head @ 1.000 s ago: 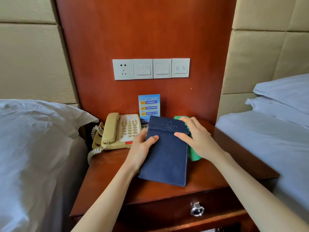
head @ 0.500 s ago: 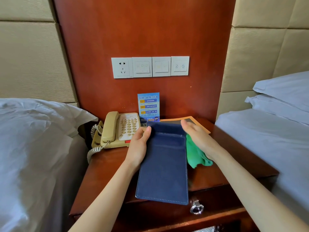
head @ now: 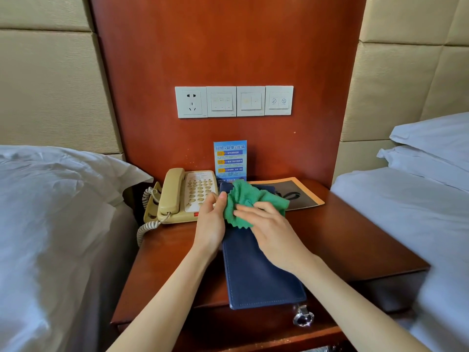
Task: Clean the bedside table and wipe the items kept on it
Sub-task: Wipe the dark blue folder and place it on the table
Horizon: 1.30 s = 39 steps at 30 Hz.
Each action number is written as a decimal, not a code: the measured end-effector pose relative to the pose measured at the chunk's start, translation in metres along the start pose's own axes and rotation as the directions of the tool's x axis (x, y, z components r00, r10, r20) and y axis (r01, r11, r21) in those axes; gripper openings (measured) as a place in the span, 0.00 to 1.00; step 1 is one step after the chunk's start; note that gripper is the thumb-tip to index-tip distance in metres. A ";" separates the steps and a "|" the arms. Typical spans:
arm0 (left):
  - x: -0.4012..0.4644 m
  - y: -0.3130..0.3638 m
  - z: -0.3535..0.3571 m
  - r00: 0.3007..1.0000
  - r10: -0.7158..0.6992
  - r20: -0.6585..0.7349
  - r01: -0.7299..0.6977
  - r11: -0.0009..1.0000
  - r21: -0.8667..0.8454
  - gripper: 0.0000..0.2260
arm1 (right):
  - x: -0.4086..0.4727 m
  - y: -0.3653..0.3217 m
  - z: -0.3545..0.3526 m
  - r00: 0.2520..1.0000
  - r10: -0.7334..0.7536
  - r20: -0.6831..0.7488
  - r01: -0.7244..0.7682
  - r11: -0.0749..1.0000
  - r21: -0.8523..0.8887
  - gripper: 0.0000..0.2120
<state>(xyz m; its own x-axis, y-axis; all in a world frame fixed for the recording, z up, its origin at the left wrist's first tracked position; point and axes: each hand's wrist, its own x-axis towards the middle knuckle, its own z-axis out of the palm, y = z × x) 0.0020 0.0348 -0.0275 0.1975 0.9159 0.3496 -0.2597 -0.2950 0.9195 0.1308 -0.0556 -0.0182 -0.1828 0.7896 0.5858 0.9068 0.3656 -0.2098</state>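
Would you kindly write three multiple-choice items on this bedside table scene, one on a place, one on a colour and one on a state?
1. Where does the telephone stand?
A. left of the blue folder
B. right of it
C. on the bed

2. What colour is the cloth?
A. white
B. green
C. red

3. How does the blue folder lie on the bedside table?
A. wholly on the top
B. standing against the wall
C. near end past the front edge

Answers: 1 A, the phone sits at the folder's left. 2 B, the cloth under the right hand is green. 3 C, the folder's near end overhangs above the drawer pull.
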 end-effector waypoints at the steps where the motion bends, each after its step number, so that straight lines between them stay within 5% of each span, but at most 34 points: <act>1: -0.001 0.000 0.000 1.000 0.004 0.004 -0.004 1.000 0.002 0.16 | 0.001 0.001 -0.001 1.000 -0.012 0.026 0.011 0.999 0.043 0.23; 6: -0.005 0.001 0.005 0.999 0.050 0.018 -0.051 0.998 0.027 0.16 | 0.003 0.010 -0.010 1.000 -0.022 0.010 0.022 1.000 -0.011 0.23; 12: -0.005 0.004 0.001 0.995 0.078 -0.064 -0.078 0.997 -0.003 0.15 | -0.006 0.022 -0.012 0.968 0.224 -0.112 -0.220 0.974 0.049 0.21; 22: -0.007 0.011 -0.002 0.993 0.061 -0.097 -0.066 0.997 -0.049 0.15 | 0.004 0.012 -0.012 0.905 0.362 -0.225 -0.397 0.908 -0.134 0.21; 28: -0.008 0.009 0.003 0.992 0.079 -0.098 -0.081 0.997 -0.017 0.14 | -0.010 -0.008 -0.015 0.990 0.009 -0.138 -0.065 0.911 -0.406 0.24; 33: -0.006 0.008 0.002 0.991 0.082 -0.108 -0.089 0.994 -0.060 0.14 | -0.005 -0.024 -0.011 0.973 -0.227 0.053 0.232 0.962 -0.145 0.18; 36: -0.004 0.007 -0.003 0.993 0.065 -0.101 -0.078 0.989 -0.127 0.11 | -0.003 -0.025 -0.009 0.967 -0.247 0.058 0.251 0.967 -0.055 0.16; 39: -0.003 0.008 -0.004 0.990 0.081 -0.113 -0.096 0.985 -0.141 0.17 | -0.001 -0.013 -0.012 0.993 -0.116 0.022 0.118 0.982 -0.147 0.19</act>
<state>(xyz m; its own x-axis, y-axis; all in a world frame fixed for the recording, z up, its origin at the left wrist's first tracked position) -0.0038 0.0310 -0.0221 0.0682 0.9139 0.4001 -0.4084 -0.3403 0.8470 0.1235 -0.0669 -0.0062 -0.2954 0.7525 0.5887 0.9247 0.3800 -0.0216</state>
